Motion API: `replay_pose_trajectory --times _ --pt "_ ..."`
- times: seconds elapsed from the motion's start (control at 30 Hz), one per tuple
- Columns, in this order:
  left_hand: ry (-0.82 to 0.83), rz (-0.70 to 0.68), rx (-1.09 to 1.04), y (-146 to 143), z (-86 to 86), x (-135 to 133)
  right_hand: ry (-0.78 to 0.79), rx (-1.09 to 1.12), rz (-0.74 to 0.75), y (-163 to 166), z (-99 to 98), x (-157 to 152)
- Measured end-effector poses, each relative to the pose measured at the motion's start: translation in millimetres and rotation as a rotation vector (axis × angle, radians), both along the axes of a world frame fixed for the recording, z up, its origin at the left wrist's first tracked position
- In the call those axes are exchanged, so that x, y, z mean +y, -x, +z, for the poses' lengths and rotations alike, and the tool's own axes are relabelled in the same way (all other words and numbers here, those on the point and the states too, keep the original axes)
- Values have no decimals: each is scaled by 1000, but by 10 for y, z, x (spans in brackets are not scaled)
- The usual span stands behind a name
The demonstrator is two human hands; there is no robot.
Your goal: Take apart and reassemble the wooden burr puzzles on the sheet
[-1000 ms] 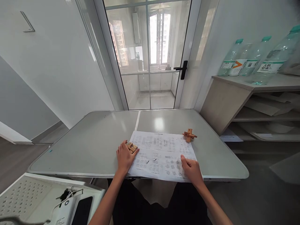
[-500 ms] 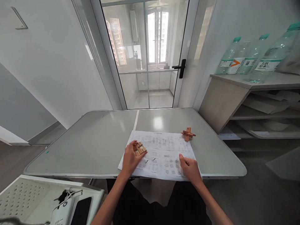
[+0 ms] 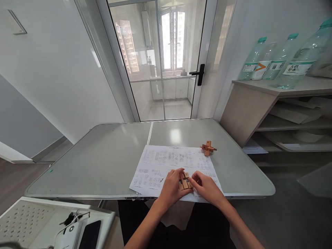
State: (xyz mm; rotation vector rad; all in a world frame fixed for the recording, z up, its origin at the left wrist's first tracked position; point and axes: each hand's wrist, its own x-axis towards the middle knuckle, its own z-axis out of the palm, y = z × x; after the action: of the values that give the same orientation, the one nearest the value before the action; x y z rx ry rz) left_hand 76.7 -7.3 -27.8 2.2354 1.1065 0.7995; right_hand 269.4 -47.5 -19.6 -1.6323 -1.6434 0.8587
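A small wooden block puzzle (image 3: 184, 180) sits between my two hands over the printed instruction sheet (image 3: 160, 162), near the table's front edge. My left hand (image 3: 173, 188) grips its left side with curled fingers. My right hand (image 3: 207, 188) pinches its right side. A second wooden puzzle (image 3: 208, 148), cross-shaped, rests on the grey table (image 3: 109, 155) at the sheet's far right corner, out of reach of both hands.
A wooden shelf (image 3: 249, 110) with several large water bottles (image 3: 278, 62) stands to the right. A glass door (image 3: 160, 58) is behind the table. At lower left, a white perforated tray (image 3: 31, 221) holds a phone (image 3: 89, 235) and cables.
My left hand carried the block puzzle from the sheet's left edge to its front middle. My right hand came in from the right and took hold of its other side.
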Motion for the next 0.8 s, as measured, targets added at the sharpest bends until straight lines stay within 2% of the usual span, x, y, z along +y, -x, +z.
replay_pose_trajectory --times 0.1,0.27,0.4,0.53,0.67,0.8 --pt "-22 -21 -6 59 48 -14 29 16 12 63 63 -77" --pt "-19 21 22 287 126 -10 -21 19 15 87 66 -209" --pt "117 14 -2 428 199 44 -73 -20 24 71 45 -228" --pt "303 -15 -127 479 302 62 -62 -87 21 104 81 -203" --pt "369 -33 -272 482 328 53 -102 -160 21 136 99 -180" --pt "412 -15 -317 485 291 63 -119 -142 25 80 63 -167"
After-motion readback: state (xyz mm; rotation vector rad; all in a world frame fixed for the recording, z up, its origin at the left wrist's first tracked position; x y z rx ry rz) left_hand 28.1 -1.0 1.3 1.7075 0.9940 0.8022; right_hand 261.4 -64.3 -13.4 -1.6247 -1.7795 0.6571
